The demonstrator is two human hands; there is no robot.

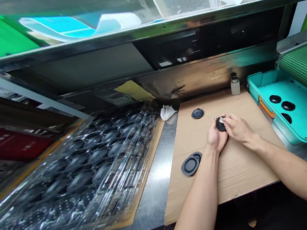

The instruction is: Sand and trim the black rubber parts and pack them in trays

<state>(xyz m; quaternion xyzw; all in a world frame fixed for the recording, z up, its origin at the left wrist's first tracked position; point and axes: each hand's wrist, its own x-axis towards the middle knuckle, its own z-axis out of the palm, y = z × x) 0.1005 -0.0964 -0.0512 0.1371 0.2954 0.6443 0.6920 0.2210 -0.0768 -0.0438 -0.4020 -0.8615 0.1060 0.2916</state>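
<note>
my left hand [216, 139] and right hand [237, 128] pinch a black rubber disc [219, 125], mostly hidden by my fingers, with a small white scrap [221, 120] on it that i can't make out. it's near the cardboard sheet's [250, 173] far edge, with two more discs [191, 164] by the left edge and a teal tray [283, 109] at the desk's [155, 191] right end.

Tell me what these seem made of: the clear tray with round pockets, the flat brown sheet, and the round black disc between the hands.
The clear tray with round pockets looks like thin moulded plastic: glossy, see-through. The flat brown sheet looks like corrugated cardboard: matt, with creases. The round black disc is probably rubber or plastic, matt; the left hand and right hand hide most of it.
</note>
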